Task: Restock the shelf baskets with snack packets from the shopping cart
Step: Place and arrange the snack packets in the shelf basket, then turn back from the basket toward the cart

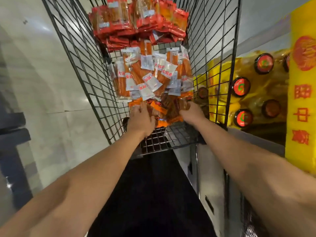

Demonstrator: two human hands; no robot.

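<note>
Black wire grid on the cart (pixel 82 53). Red packets (pixel 119 23) piled at the far end, clear ones with white labels and orange sticks (pixel 147 74) mid-cart, orange packets (pixel 164 110) nearest. Yellow display (pixel 301 93) with red characters at the right, red-capped golden bottles (pixel 241 87) beside it.

Black wire cart (pixel 89 69) holds glossy plastic snack packets (pixel 150 77).
</note>
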